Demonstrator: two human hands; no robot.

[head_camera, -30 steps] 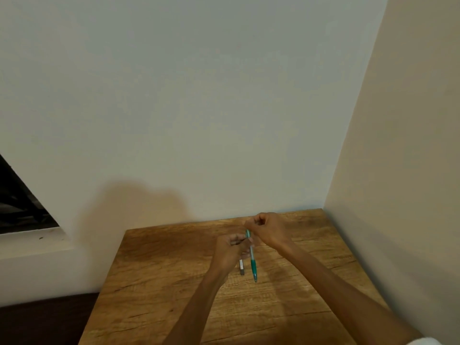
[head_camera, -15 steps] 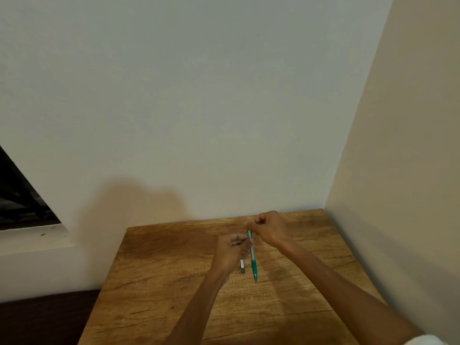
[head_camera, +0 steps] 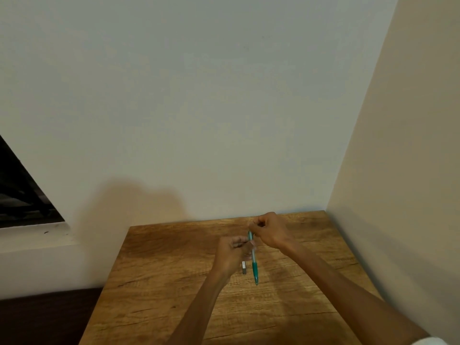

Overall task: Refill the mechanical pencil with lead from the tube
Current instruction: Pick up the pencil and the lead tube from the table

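We see two plain walls [head_camera: 199, 108] meeting in a corner at right, the right one beige. A dark window opening [head_camera: 20, 192] with a pale sill sits at far left. Below, a wooden table [head_camera: 174, 282] is pushed into the corner, grain running left-right; dark floor shows off its left edge.

Both forearms reach in from the bottom. A bit of white sleeve [head_camera: 428, 341] shows at bottom right.

Right hand [head_camera: 271, 231]: fingers curled, pinching at the far top end of the mechanical pencil [head_camera: 254, 265]. We can't tell what's between its fingertips, too small.

Left hand [head_camera: 234, 252]: fingers curled round the pencil's mid barrel, holding it above the table. The hands sit close, almost touching, left nearer us and lower.

The pencil is teal with a clear mid section, steep, tip pointing down toward us, just off the tabletop.

A small grey piece [head_camera: 244, 267] lies on the table just left of the pencil's grip, partly behind the left hand. We can't tell if it's the lead tube.

The hands block the pencil's top end.
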